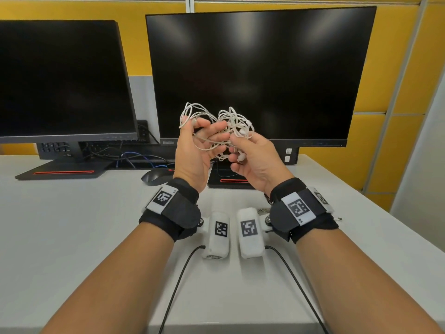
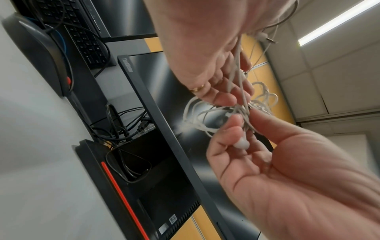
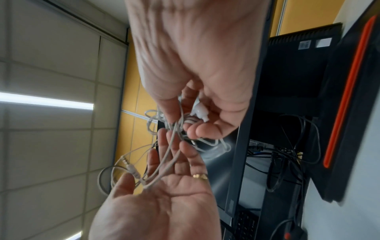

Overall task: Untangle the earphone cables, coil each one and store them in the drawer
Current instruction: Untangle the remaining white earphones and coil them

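On my table (image 1: 72, 225) I see two dark monitors: a smaller monitor (image 1: 65, 78) on the left and a large monitor (image 1: 260, 75) straight ahead. A black mouse (image 1: 156, 177) lies just in front of the large monitor's base, and loose black cables (image 1: 108, 153) and a blue cable run behind, between the two stands. In the left wrist view a keyboard (image 2: 82, 40) shows beyond the mouse.

Both my hands are raised above the table in front of the large monitor, palms turned toward each other, with the tangled earphone cables (image 1: 216, 126) bunched between them, clear of the table.

My left hand (image 1: 195, 150) is fairly flat, fingers extended; strands lie across its palm and fingers, and loops stand above its fingertips. In the right wrist view an audio plug (image 3: 130, 167) sits by its thumb. A ring (image 3: 200, 176) is on one finger.

My right hand (image 1: 255, 157) has its grip narrow: thumb and curled fingers pinch a knot of strands, with a white earbud (image 3: 200, 112) lying against the curled fingers near the palm. Its fingertips almost meet those of the left hand at the knot.
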The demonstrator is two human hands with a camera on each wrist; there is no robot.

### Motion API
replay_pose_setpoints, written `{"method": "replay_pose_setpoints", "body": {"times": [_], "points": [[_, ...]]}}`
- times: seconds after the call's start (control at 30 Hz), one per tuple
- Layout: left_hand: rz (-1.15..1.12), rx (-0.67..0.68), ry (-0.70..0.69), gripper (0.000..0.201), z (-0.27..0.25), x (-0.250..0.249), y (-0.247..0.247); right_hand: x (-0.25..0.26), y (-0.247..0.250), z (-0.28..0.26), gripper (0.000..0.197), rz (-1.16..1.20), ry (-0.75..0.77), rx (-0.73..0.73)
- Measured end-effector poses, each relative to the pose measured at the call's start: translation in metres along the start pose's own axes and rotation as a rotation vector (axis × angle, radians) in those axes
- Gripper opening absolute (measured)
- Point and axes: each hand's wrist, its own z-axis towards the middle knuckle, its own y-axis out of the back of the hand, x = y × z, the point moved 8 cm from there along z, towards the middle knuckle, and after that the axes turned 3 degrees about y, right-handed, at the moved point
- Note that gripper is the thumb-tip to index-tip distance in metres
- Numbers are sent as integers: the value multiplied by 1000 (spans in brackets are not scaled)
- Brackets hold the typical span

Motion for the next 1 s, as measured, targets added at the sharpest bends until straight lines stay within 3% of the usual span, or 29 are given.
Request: {"method": "replay_pose_setpoints", "body": {"times": [0.13,0.27,0.33,0.4,0.5,0.63,0.73,0.83,1.0], "points": [[50,46,-53,27,-1,-2,-1,9,3,0,22,144,13,-4],[112,48,-38,42,-4,0,-1,10,1,-2,56,232,-28,63],[160,40,3,55,-3,4,-1,10,-2,-2,63,168,-36,102],[244,50,33,53,-2,8,-3,8,-5,-3,56,42,-30,116],[288,72,7,16,1,10,-4,5,-11,-4,43,-61,-23,145],[347,71,1,27,4,12,-2,4,-8,-2,34,-40,-13,125],[451,-94,-23,11,6,6,14,8,1,0,21,-77,5,27],[488,-253,-3,11,9,2,31,8,7,2,19,-115,-7,-23],[437,-145,183,9,6,17,21,6,-1,1,21,-166,19,46]]}}
